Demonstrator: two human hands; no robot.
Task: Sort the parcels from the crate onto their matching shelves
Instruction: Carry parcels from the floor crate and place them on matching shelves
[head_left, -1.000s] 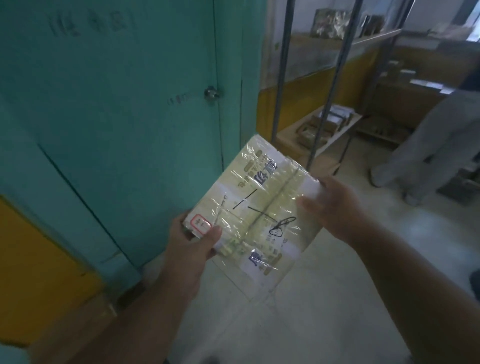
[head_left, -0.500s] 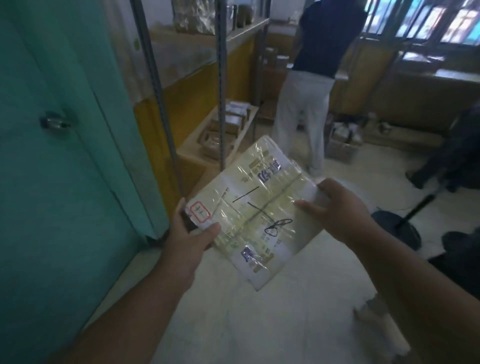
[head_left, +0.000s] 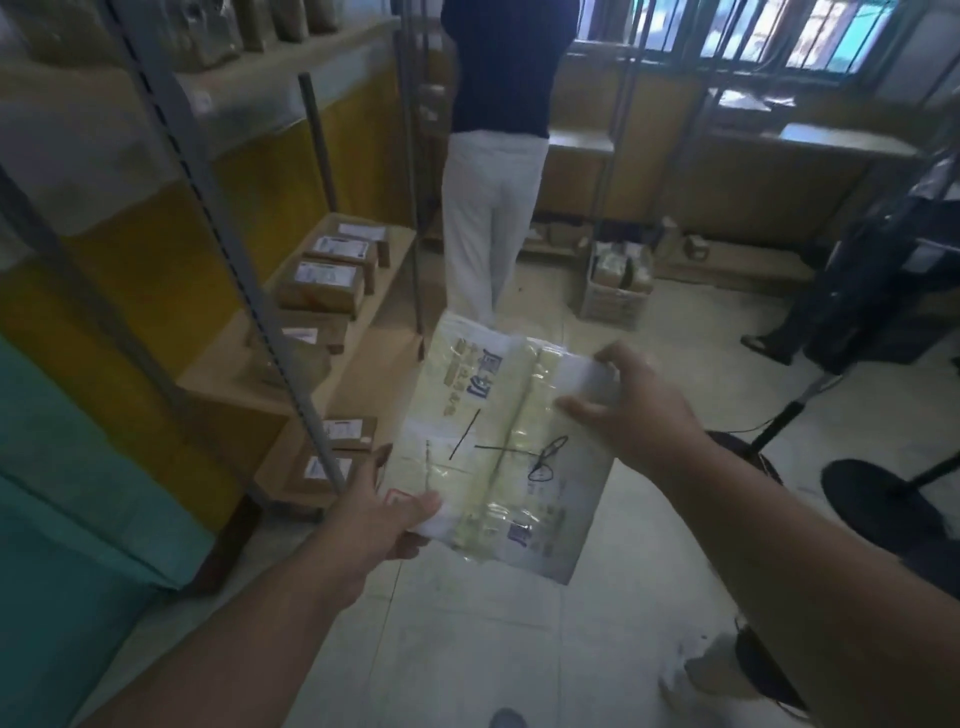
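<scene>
I hold a flat parcel (head_left: 493, 447) wrapped in clear tape, pale with blue print and black pen marks, in front of me above the floor. My left hand (head_left: 376, 512) grips its near left corner, thumb on top by a small red stamp. My right hand (head_left: 631, 410) grips its far right edge, thumb on top. A metal shelf rack (head_left: 249, 291) stands to the left; its low wooden shelf (head_left: 374, 322) carries several brown cardboard parcels with white labels. A crate (head_left: 618, 291) holding parcels sits on the floor further ahead.
A person in white trousers (head_left: 491, 208) stands ahead between the rack and the crate. More shelving (head_left: 753, 135) lines the back wall under the windows. A fan base (head_left: 878, 499) and cables lie on the floor at right. A teal door (head_left: 57, 519) is at near left.
My view has swung right, away from the teal door toward the shelves, the person and the crate. Both hands keep the same hold on the parcel, now turned more upright.
</scene>
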